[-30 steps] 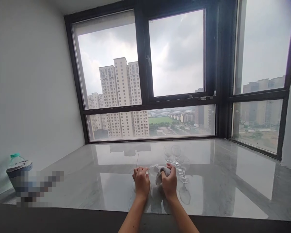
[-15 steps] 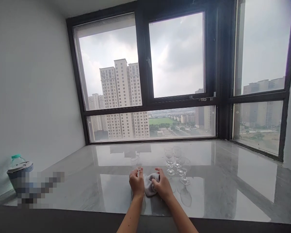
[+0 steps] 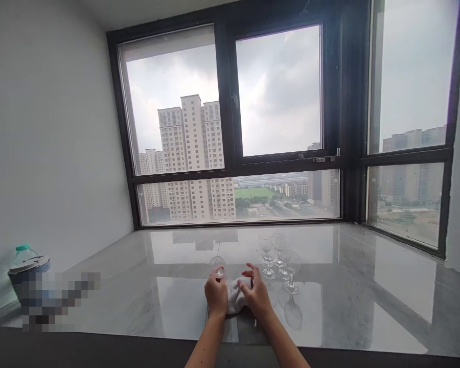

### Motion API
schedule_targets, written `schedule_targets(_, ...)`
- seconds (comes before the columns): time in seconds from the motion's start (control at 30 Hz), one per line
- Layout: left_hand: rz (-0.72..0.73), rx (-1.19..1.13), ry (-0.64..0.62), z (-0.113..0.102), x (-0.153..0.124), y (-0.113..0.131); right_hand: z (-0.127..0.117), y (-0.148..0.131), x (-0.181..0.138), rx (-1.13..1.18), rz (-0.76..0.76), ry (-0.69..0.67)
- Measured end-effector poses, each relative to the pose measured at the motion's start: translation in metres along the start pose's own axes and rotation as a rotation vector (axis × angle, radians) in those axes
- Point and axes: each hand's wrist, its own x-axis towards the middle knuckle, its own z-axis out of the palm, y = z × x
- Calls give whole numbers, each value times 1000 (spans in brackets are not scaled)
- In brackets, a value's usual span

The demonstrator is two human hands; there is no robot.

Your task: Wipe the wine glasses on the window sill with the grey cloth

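Observation:
My left hand (image 3: 216, 297) is closed around a small clear stemmed glass (image 3: 217, 263), whose round end shows just beyond the fingers. The stem is mostly hidden by the hand. Right beside it, my right hand (image 3: 257, 292) is curled over a bunched white cloth (image 3: 236, 299), thumb and fingers around its right side. The cloth lies between the two hands, low over the shiny sill. To the right of my right hand stand three stemmed glasses, upright and close together: a near one (image 3: 292, 273), a left one (image 3: 267, 258) and a back one (image 3: 279, 245).
The glossy grey stone sill (image 3: 138, 301) reflects the window (image 3: 230, 168) behind it. At the far left stand a paper cup (image 3: 21, 278) and a bottle with a green cap (image 3: 23, 248); a blurred-out patch covers the area beside them. A white wall (image 3: 57, 143) bounds the left side.
The glass in my left hand has tilted, its round end now lower and nearer the fingers. My right hand and the cloth have shifted slightly; the standing glasses stay put.

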Motion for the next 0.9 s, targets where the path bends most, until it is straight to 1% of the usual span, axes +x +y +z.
schedule_targets(0.1, 129, 106, -139, 1, -6, 5, 0, 1, -1, -49, -110, 54)
schedule_targets(0.2, 269, 260, -274, 3, -16, 15, -1, -1, -2, -30, -195, 56)
schedule_targets(0.27, 343, 322, -313, 4, -22, 21, -1, -3, -3, 0, -209, 68)
schedule_targets(0.37, 396, 342, -328, 6, -26, 26, -2, -8, -4, 14, -224, 119)
schedule_targets(0.43, 409, 335, -308, 6, -28, 28, -3, -11, -4, -13, -226, 187)
schedule_targets(0.5, 397, 342, -308, 5, -29, 30, -5, -12, -4, -70, -200, 296)
schedule_targets(0.57, 375, 366, -353, 4, -29, 31, -8, -13, -3, -144, -163, 428)
schedule_targets(0.63, 369, 390, -407, 3, -29, 32, -10, -11, -1, -212, -144, 528)
schedule_targets(0.7, 363, 404, -431, 3, -29, 32, -12, -7, 1, -256, -139, 565)
schedule_targets(0.9, 359, 412, -434, 6, -28, 27, -10, 11, 6, -273, -98, 554)
